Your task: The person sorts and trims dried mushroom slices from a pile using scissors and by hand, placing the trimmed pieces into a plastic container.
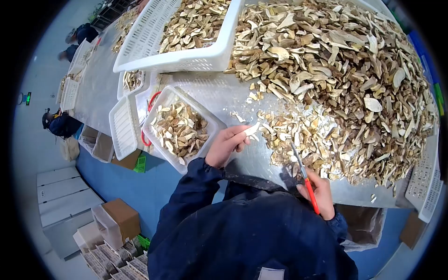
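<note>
My left hand (229,143) pinches a pale dried mushroom slice (252,130) between thumb and fingers, above the metal table (254,161). In my right hand (322,193) is a pair of red-handled scissors (310,189), its blades pointing up and away over the near edge of the loose slices. A small pile of mushroom slices (298,133) lies between my hands and runs into the large heap (336,60) at the right. Left of my left hand, a white tub (212,122) holds more slices.
A large white basket (186,61) with slices stands behind the tub. Beside the tub are an empty white tray (123,128) and a red-handled tool (145,138). Co-workers (63,125) stand far left. Cardboard boxes (122,219) are on the floor.
</note>
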A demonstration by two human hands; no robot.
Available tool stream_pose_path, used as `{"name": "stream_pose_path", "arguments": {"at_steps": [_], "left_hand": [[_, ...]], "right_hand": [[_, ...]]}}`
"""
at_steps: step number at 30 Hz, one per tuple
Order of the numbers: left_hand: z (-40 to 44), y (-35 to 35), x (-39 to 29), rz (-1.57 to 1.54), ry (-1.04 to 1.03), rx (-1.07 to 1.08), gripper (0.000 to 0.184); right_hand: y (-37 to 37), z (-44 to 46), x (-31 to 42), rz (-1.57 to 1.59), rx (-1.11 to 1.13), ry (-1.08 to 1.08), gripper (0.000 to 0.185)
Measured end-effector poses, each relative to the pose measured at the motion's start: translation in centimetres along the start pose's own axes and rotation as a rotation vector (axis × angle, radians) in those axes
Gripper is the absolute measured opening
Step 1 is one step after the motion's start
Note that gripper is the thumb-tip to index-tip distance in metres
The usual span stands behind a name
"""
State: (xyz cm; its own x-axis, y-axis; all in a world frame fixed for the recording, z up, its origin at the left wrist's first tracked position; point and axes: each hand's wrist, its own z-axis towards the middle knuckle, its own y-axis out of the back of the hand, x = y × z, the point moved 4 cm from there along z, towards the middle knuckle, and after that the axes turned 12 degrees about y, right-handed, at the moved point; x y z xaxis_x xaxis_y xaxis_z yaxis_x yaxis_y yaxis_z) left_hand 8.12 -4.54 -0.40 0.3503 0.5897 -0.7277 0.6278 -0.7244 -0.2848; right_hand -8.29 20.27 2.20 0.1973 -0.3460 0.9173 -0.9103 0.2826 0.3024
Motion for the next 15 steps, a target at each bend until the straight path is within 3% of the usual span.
{"name": "stream_pose_path", "arguments": {"at_steps": [4, 6, 9, 10, 12, 15], "left_hand": [[-0.5, 0.8, 0.4, 0.080, 0.007, -0.127, 0.031], [-1.9, 3.2, -0.7, 0.263, -0.082, -0.397, 0.031], [-4.6, 10.7, -0.1, 0.238, -0.214, -0.672, 0.027], [-5.4, 12.5, -0.9, 0.440, -0.279, -0.829, 0.029], [-7.1, 10.9, -3.4, 0.815, -0.261, -0.947, 0.028], [-6.5, 8.1, -5.0, 1.236, -0.634, -1.029, 0.028]], "right_hand": [[-0.5, 0.1, -1.0, 0.013, -0.138, 0.056, 0.047], [-0.6, -0.2, -1.0, 0.071, -0.166, 0.104, 0.047], [0.2, -1.8, -1.5, 0.099, -0.233, 0.041, 0.046], [0.5, -2.3, -1.6, 0.120, -0.225, -0.021, 0.046], [1.1, -3.7, -1.9, 0.169, -0.330, -0.019, 0.046], [1.0, -5.4, -4.3, 0.180, -0.631, 0.037, 0.046]]}}
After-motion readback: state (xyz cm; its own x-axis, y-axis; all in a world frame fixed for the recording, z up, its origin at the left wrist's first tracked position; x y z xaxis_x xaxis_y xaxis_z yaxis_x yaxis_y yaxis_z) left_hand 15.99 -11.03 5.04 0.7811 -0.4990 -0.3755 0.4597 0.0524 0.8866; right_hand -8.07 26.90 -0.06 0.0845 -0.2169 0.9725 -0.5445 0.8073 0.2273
